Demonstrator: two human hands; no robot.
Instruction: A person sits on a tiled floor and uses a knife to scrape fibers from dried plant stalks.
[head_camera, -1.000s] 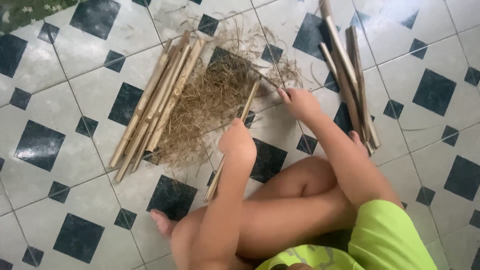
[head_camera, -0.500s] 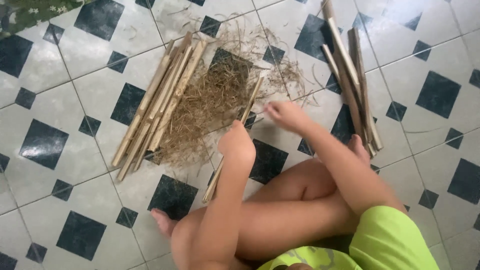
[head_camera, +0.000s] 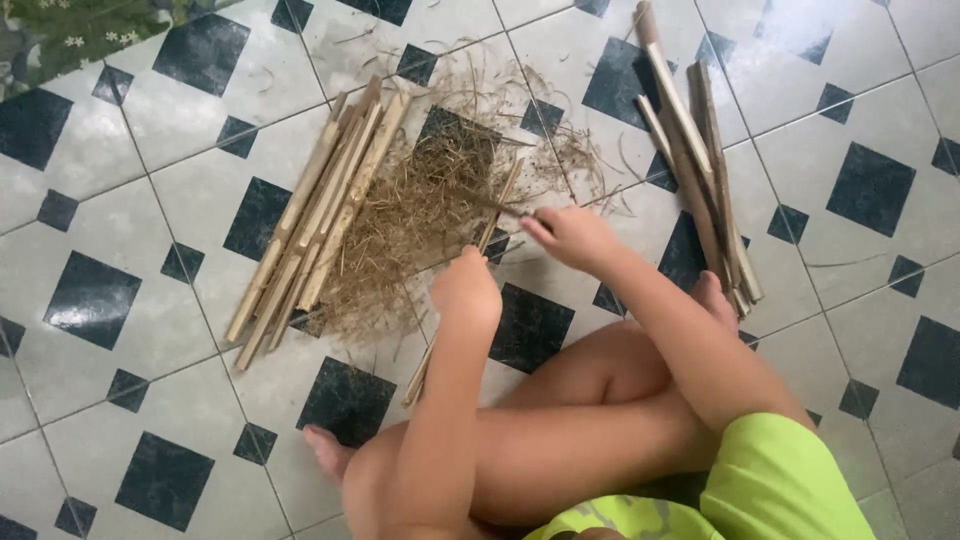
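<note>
My left hand (head_camera: 465, 287) is closed around a pale bamboo stick (head_camera: 500, 205). The stick slants from the shavings pile down past my knee to the floor. My right hand (head_camera: 572, 236) sits just right of the stick's upper part, fingers pinched on a thin dark tool (head_camera: 495, 207) that lies across the stick. Whether it is a blade or a strip I cannot tell. A heap of dry brown shavings (head_camera: 410, 225) lies right behind both hands.
A bundle of pale split sticks (head_camera: 310, 215) lies left of the shavings. Several darker, longer sticks (head_camera: 700, 160) lie to the right, by my foot (head_camera: 715, 295). My crossed legs (head_camera: 560, 420) fill the near floor. Black-and-white tiles (head_camera: 120, 300) surround everything, with green flowered cloth (head_camera: 70, 25) at the top left.
My right hand has pulled back toward me and slightly left along the stick, bringing the thin dark tool with it. My left hand and the stick have barely moved.
</note>
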